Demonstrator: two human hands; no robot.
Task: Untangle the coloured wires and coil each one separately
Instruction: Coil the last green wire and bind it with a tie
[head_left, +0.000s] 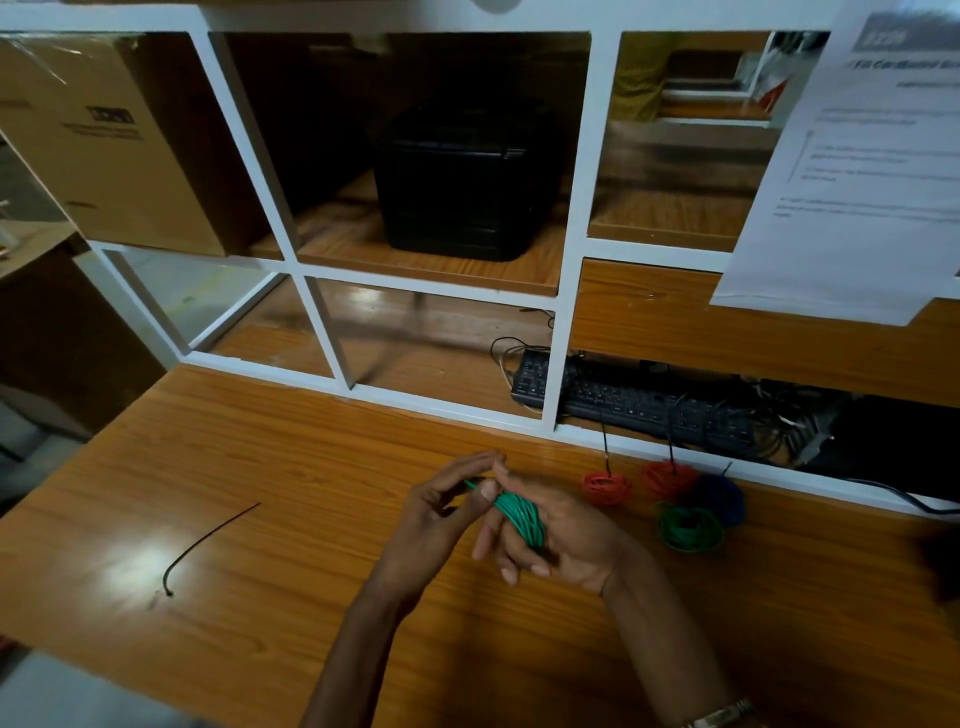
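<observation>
We are winding a thin green plastic-coated wire (521, 519) around the fingers of our right hand (563, 535), above the middle of the brown wood-grain tabletop (270, 467). Our left hand (441, 512) is pinching the short free end, its grip clamped on the wire. The right fingers are carrying the turns; we cannot tell whether they are closing on them. Four finished coils are lying to the right: two red (607, 487) (669, 479), one blue (722, 498), one green (690, 529). A loose dark wire (208, 545) is lying at the left. Risk: springy turns may be slipping off the fingertips if tension drops, unravelling the coil.
</observation>
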